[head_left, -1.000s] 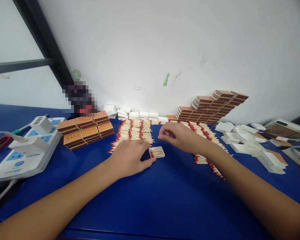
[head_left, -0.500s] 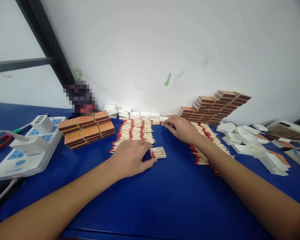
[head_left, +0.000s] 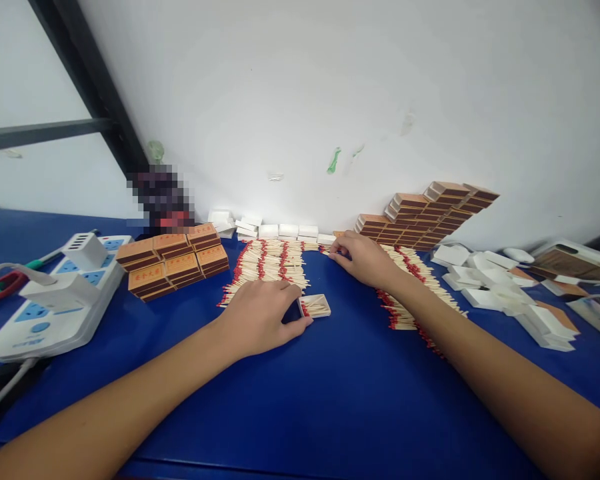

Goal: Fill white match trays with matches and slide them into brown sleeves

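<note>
My left hand [head_left: 260, 320] rests on the blue table [head_left: 330, 400], thumb and fingers closed on the left edge of a small white matchbox tray [head_left: 316, 306] that has a few red-tipped matches in it. My right hand [head_left: 363, 259] reaches to the far side of the table, fingertips pinched on loose matches [head_left: 325, 250] at the gap between two heaps. One heap of matches [head_left: 270, 261] lies behind my left hand. A second, longer heap [head_left: 405, 287] runs beside my right forearm.
Brown matchbox sleeves are stacked at the left [head_left: 173, 260] and against the wall at the right [head_left: 425, 217]. White empty trays line the wall [head_left: 280, 230] and lie scattered at the right [head_left: 505, 290]. A white power strip [head_left: 45, 297] with plugs sits at the left.
My right hand moved from above the tray out to the far matches near the wall and settled there. My left hand and the tray stayed put.
</note>
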